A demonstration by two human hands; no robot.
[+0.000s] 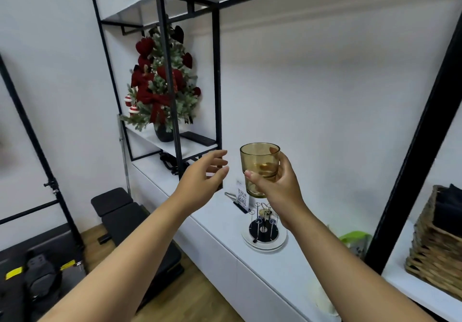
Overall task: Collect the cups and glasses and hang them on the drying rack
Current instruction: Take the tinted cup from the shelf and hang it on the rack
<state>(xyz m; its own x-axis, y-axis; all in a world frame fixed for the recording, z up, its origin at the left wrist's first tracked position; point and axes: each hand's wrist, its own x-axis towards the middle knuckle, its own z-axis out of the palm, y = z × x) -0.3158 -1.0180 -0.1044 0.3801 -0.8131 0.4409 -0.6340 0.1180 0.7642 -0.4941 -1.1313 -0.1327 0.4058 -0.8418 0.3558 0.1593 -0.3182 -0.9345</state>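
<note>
the right hand (277, 184) has its grip wrapped round an amber glass (258, 169), thumb across the front and fingers behind, holding it upright in the air. the glass hangs above the drying rack (263, 224), a small stand of thin metal prongs on a round white plate on the white tabletop (225, 224). left of the glass, not touching it, the left hand (203, 174) is released, fingers spread and loosely bent. a decorated christmas tree (162, 84) stands on a shelf far left of the glass.
</note>
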